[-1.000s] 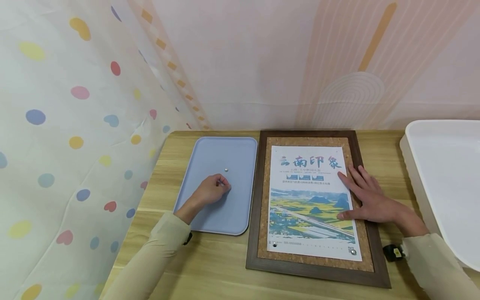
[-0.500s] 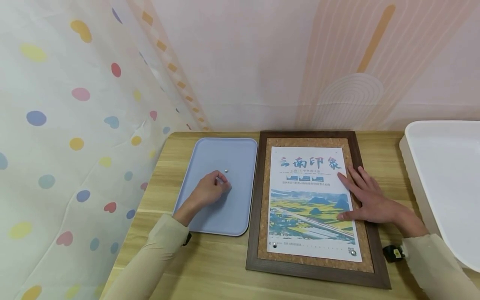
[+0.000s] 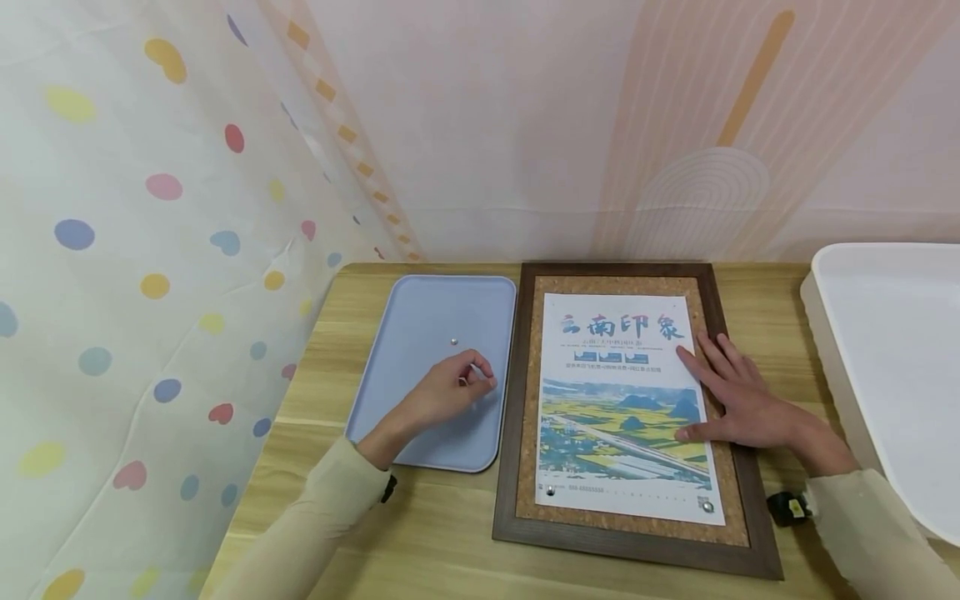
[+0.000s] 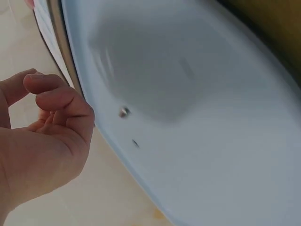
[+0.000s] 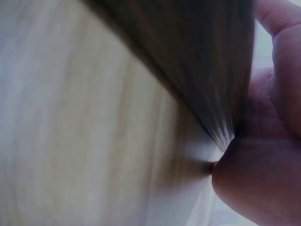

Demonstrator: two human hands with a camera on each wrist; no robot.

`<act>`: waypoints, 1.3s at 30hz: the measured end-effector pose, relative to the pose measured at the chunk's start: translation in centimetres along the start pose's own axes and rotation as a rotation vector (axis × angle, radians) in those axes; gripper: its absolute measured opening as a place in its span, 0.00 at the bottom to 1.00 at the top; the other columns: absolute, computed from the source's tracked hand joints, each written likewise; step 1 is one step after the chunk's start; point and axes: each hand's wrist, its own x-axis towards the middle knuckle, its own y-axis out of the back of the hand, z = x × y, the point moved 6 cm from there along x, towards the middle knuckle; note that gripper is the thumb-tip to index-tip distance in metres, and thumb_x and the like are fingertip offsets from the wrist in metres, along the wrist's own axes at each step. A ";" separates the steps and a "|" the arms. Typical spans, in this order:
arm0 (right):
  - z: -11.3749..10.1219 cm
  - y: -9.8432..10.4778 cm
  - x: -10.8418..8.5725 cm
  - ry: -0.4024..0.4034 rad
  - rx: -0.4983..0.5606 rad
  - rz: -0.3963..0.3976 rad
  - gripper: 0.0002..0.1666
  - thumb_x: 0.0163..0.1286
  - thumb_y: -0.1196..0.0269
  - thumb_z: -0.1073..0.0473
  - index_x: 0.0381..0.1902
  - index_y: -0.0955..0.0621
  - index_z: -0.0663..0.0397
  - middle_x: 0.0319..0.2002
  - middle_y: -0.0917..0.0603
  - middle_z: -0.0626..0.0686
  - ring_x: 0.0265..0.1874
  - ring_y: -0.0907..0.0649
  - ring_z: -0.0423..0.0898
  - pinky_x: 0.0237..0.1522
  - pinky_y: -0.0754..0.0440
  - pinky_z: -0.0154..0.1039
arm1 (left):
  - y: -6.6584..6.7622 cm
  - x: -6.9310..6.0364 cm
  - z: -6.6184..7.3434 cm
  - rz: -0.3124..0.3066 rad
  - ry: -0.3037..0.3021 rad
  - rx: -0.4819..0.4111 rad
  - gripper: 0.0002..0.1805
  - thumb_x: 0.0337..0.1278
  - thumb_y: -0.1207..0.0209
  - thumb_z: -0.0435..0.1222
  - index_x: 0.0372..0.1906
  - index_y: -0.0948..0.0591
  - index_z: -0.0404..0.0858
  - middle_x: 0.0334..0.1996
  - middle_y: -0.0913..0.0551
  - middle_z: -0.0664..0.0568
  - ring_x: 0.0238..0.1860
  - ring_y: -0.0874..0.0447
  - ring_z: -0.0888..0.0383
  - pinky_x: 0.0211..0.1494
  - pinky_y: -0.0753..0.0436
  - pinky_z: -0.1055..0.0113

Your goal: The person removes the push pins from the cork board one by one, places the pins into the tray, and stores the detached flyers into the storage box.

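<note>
Paper (image 3: 626, 408) lies on the cork board (image 3: 527, 467), with tacks (image 3: 551, 490) at its two near corners only. The right hand (image 3: 738, 408) rests, fingers wide, across its right edge. The left hand (image 3: 442, 393) is narrow above the tray (image 3: 423, 308), near a loose tack (image 3: 453, 342); whether it holds something, I cannot tell. If the right hand slips, the far edge may shift, because no tack shows there.

Two hands (image 3: 450, 390) (image 3: 742, 408), one corkboard (image 3: 600, 520), one poster (image 3: 626, 417), two trays (image 3: 427, 308) (image 3: 915, 375), three pins (image 3: 453, 342) (image 3: 551, 491) (image 3: 707, 507) (those visible)
</note>
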 end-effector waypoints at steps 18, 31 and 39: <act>0.0 -0.7 -0.3 -0.002 0.015 -0.016 0.70 0.54 0.28 0.36 0.80 0.57 0.50 0.78 0.68 0.67 0.74 0.74 0.64 0.64 0.73 0.74 | -6.0 -2.6 2.6 -0.277 -0.167 -0.050 0.03 0.71 0.44 0.36 0.44 0.22 0.43 0.28 0.22 0.52 0.24 0.30 0.64 0.32 0.29 0.71; 0.2 -0.4 -0.3 0.005 0.027 -0.021 0.70 0.56 0.28 0.37 0.80 0.60 0.48 0.77 0.72 0.65 0.74 0.77 0.63 0.64 0.76 0.73 | -8.0 -3.5 3.2 -0.402 -0.191 -0.032 0.04 0.70 0.43 0.34 0.45 0.20 0.42 0.27 0.24 0.57 0.22 0.33 0.66 0.33 0.29 0.73; 0.3 -0.2 0.0 0.000 0.003 -0.017 0.71 0.55 0.28 0.36 0.80 0.59 0.50 0.77 0.71 0.66 0.74 0.76 0.64 0.65 0.74 0.73 | -9.2 -3.7 3.4 -0.495 -0.221 0.000 0.04 0.66 0.39 0.34 0.43 0.20 0.42 0.23 0.23 0.59 0.20 0.31 0.67 0.32 0.27 0.74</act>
